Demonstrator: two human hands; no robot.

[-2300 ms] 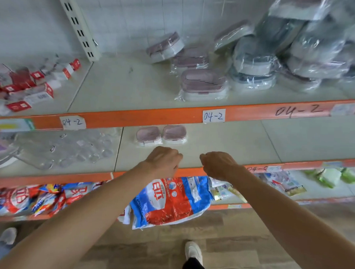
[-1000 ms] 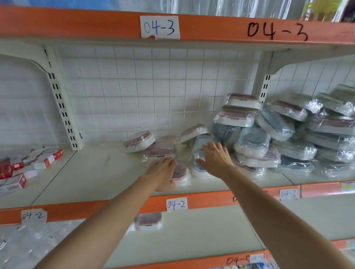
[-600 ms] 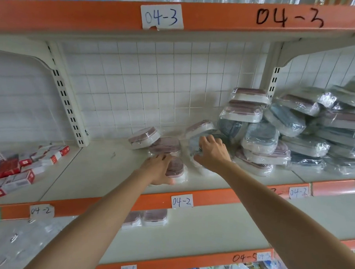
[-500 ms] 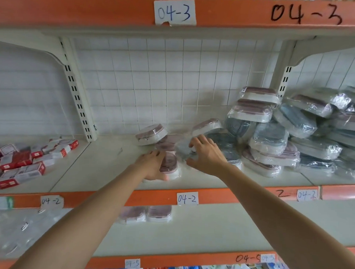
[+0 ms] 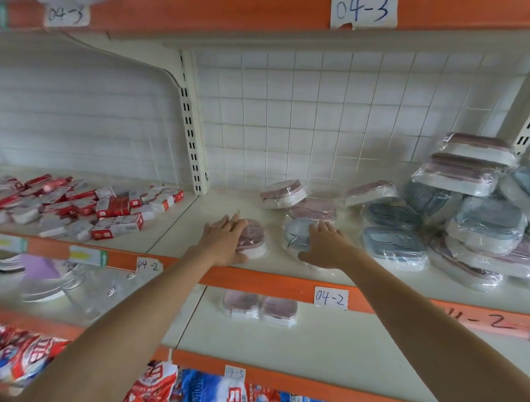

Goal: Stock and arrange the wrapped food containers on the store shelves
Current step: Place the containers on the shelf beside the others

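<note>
On the 04-2 shelf, my left hand lies flat with fingers spread on a pink-lidded wrapped container near the front edge. My right hand rests palm down, fingers apart, on a blue-lidded wrapped container. Behind them sit two more pink-lidded containers, one tilted. A heap of wrapped pink and blue containers fills the shelf's right side. Two small pink containers stand side by side on the shelf below.
Red-and-white small boxes are scattered on the left bay. A slotted upright divides the bays. Clear plastic ware lies lower left. Red and blue bags fill the bottom shelf. The 04-3 shelf edge runs overhead.
My hands rose from the lower shelf to the 04-2 shelf. The left hand slid the pink container leftward and forward; the right hand pulled the blue container out from the pile. The view shifted left.
</note>
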